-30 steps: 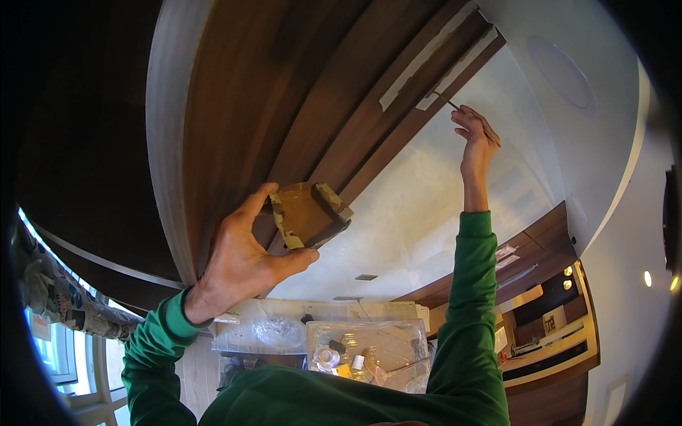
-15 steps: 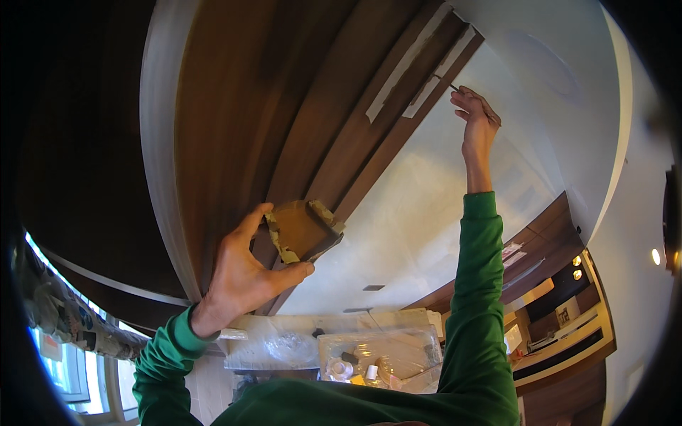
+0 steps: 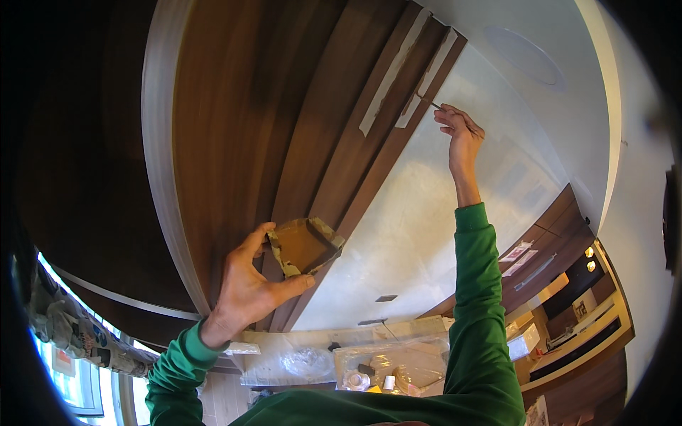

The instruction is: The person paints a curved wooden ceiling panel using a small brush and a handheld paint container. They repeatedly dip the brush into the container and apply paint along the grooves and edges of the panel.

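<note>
My left hand (image 3: 249, 287) grips a small cut-down tray (image 3: 305, 241) with ragged, pale edges. Brown liquid or a brown-coated bottom shows inside it; I cannot tell which. Up at the right, my right hand (image 3: 465, 138) pinches a thin, brush-like stick (image 3: 432, 104), its bristles too small to make out. The stick's far end meets the brown wood-grain panelling (image 3: 320, 106) beside a pale strip (image 3: 435, 67). Another pale strip (image 3: 398, 74) runs alongside on the neighbouring ridge.
Right of the panelling is a glossy whitish wall (image 3: 398, 234). Below, a plastic-covered surface (image 3: 305, 362) carries a clear-lined tray (image 3: 426, 348) with a tape roll (image 3: 355, 381) and a small white bottle (image 3: 388, 383). Shelving (image 3: 568, 334) stands at the right; a paper-wrapped tube (image 3: 92, 341) is at the lower left.
My right hand and the thin stick have moved down and left along the pale strip. The tray in my left hand sits slightly lower and tips more toward view. The whole view has shifted a little.
</note>
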A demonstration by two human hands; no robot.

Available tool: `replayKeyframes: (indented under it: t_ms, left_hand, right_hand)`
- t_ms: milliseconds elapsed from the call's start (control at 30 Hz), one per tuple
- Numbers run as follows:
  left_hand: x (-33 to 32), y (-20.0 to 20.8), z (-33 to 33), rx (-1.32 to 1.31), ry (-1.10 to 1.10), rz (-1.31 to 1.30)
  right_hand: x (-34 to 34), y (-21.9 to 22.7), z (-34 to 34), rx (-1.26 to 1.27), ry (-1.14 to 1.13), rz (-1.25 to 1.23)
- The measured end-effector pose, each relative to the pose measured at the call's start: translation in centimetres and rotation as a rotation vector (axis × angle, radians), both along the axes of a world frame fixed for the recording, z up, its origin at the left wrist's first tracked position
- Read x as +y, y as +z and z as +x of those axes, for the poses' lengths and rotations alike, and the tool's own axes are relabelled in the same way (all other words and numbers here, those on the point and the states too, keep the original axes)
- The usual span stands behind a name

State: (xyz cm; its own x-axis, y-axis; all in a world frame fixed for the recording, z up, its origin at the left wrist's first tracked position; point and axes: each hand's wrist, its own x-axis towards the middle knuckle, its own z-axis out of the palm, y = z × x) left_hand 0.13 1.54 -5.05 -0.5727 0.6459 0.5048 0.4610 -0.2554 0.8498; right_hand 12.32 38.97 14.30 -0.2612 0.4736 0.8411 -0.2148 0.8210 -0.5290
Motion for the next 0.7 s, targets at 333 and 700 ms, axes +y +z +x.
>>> replayKeyframes:
  t_ms: [333, 700]
  left_hand:
    - [0.2, -0.3, -0.1, 0.029, 0.029, -0.012]
    - [0.3, -0.5, -0.2, 0.035, 0.032, -0.009]
  right_hand:
    - [-0.3, 5.0, -1.5, 0.079, 0.004, 0.012]
    - [0.1, 2.4, -0.8, 0.070, -0.006, -0.001]
